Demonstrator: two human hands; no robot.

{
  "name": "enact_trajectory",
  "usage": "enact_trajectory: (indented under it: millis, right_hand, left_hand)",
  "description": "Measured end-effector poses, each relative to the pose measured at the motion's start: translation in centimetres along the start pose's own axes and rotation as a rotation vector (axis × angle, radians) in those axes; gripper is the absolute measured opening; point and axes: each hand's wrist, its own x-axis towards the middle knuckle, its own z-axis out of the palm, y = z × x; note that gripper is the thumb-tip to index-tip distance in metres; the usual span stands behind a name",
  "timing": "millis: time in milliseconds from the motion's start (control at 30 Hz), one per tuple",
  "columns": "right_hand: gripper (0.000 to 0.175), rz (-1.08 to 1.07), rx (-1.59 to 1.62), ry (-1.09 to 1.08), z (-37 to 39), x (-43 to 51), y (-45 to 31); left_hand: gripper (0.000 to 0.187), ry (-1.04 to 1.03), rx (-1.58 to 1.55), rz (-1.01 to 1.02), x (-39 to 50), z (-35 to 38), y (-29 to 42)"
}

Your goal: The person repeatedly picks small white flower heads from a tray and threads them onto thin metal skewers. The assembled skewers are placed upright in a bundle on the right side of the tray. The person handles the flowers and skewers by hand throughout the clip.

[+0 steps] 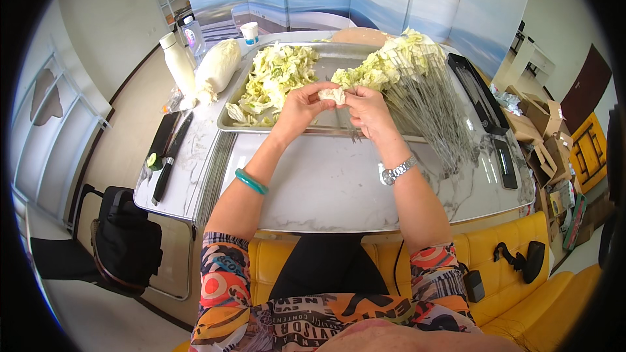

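Between both hands, over the front of a metal tray (pixel 337 51), is a pale piece of cabbage leaf (pixel 332 96). My left hand (pixel 303 107) pinches its left side with thumb and fingers. My right hand (pixel 368 111) grips its right end; whether a skewer is also in these fingers I cannot tell. Loose torn cabbage leaves (pixel 279 76) are heaped in the tray's left part. To the right, many thin metal skewers (pixel 435 107) lie fanned over the tray's edge, their far ends threaded with cabbage (pixel 401 58).
A bundle of bare skewers (pixel 215 171) overhangs the table's front left edge. Beside it lie a black-handled knife (pixel 172 159) and a cucumber end (pixel 154 162). A whole napa cabbage (pixel 220 66), white bottle (pixel 177 63) and paper cup (pixel 249 33) stand behind. A phone (pixel 504 164) and black box (pixel 477 93) lie right.
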Motion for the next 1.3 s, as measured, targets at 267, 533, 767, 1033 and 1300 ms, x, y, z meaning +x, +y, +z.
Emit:
enact_trajectory:
  millis: [267, 533, 767, 1033, 1300]
  right_hand:
    - [0.033, 0.021, -0.089, -0.119, -0.3, -0.6, -1.2]
    - [0.021, 0.055, -0.109, -0.116, -0.2, -0.3, -0.4]
    - [0.016, -0.071, -0.137, -0.024, 0.3, -0.3, -0.2]
    - [0.019, -0.105, -0.151, 0.012, 0.0, 0.5, 1.0]
    - [0.034, -0.068, -0.146, 0.075, 1.4, -0.4, 0.1]
  left_hand:
    - [0.026, 0.08, -0.003, -0.035, -0.2, -0.9, -0.1]
    - [0.027, 0.04, 0.145, 0.001, 0.0, -0.1, -0.4]
    - [0.038, -0.036, -0.024, -0.055, -0.2, -0.2, 0.5]
    - [0.034, 0.065, -0.049, -0.083, 0.0, -0.1, 0.1]
    - [0.028, 0.235, -0.068, -0.053, 0.4, -1.9, -1.9]
